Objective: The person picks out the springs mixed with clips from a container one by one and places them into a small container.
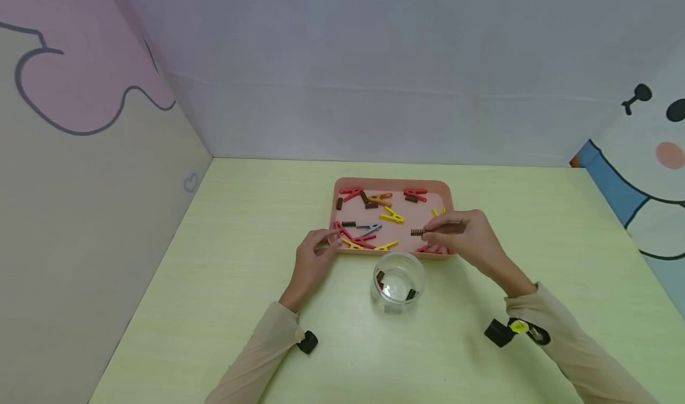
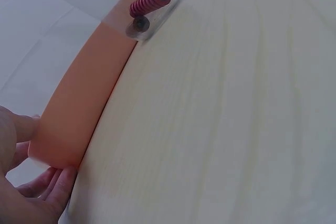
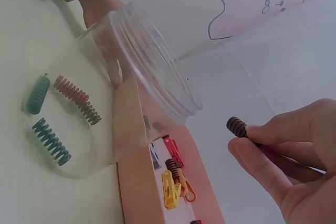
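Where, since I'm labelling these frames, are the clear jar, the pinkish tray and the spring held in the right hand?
Clear jar (image 3: 148,64): right wrist view, on its threaded neck.
Pinkish tray (image 2: 86,98): left wrist view, on its outer side wall.
Held spring (image 1: 417,232): head view, on its exposed coils.

Beige sleeves (image 1: 580,347), black wrist cameras (image 1: 499,332)

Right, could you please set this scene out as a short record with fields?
Left hand: holds the near left corner of the pink tray
Right hand: pinches a dark coil spring between thumb and finger, above the tray
Tray contents: plastic clips in several colours, and loose springs
Clear jar: upright, on the near side of the tray
Jar contents: springs, including red and green
Surface: pale table
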`<state>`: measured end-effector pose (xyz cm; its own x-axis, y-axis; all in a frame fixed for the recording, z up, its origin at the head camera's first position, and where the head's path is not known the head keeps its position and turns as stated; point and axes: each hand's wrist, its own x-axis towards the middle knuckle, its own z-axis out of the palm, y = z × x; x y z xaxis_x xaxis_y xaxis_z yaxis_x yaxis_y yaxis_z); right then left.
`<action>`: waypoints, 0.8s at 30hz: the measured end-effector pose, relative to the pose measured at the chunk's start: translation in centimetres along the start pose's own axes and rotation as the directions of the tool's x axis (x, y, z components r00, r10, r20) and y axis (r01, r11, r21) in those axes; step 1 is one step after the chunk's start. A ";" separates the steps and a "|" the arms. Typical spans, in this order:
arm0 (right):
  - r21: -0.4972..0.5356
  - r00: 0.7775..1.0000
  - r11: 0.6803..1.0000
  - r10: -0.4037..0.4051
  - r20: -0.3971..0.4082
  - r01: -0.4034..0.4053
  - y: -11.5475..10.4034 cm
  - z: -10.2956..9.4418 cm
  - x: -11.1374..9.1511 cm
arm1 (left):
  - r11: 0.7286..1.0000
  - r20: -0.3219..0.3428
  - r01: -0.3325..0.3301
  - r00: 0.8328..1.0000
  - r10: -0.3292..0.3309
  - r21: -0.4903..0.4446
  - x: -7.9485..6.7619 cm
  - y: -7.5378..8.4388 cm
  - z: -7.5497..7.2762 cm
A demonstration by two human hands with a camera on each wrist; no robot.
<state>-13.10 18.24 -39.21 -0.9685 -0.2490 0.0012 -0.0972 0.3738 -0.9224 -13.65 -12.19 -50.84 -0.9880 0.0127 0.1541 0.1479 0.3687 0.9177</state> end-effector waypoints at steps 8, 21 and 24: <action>0.012 1.000 1.000 -0.001 0.007 0.001 -0.3 0.3 -0.3 | 1.000 0.002 -0.013 1.000 0.013 -0.007 -0.1 0.2 -0.1; -0.086 1.000 0.996 -0.003 0.018 0.005 -0.7 1.0 -0.7 | 1.000 0.002 -0.013 1.000 0.013 0.003 -0.1 0.0 0.0; -0.097 1.000 0.995 -0.014 0.022 0.016 -0.8 1.1 -0.9 | 1.000 0.002 -0.015 1.000 0.015 -0.002 0.0 0.0 0.0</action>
<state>-11.93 17.19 -38.87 -0.9619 -0.2733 0.0053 -0.1340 0.4543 -0.8807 -13.62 -12.20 -50.89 -0.9857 0.0206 0.1674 0.1632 0.3671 0.9158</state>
